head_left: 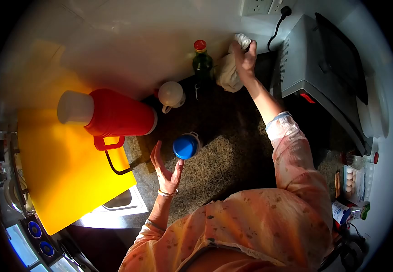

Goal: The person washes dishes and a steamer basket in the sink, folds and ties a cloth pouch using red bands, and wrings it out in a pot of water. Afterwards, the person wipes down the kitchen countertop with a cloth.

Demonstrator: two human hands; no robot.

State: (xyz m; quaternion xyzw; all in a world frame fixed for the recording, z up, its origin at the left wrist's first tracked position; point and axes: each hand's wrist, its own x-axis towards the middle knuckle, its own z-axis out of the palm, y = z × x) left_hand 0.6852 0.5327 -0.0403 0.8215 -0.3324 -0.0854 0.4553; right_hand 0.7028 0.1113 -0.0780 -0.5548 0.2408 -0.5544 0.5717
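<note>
On the dark speckled counter stands a small container with a blue lid (185, 147) and a pale handle loop at its side. My left hand (165, 176) is open just in front of it, fingers spread and thumb tip close to the lid; whether they touch I cannot tell. At the back of the counter my right hand (245, 58) is closed around the gathered neck of a whitish bag (228, 75). The bag rests by the wall, and its contents are hidden. Left of the bag is a dark green bottle with a red cap (202, 61).
A red thermos jug (121, 112) with a white top and a white cup (171, 94) stand along the wall. A yellow board (65, 167) covers the left side. At right is a grey microwave (316, 68), with an egg carton (351, 183) nearer me.
</note>
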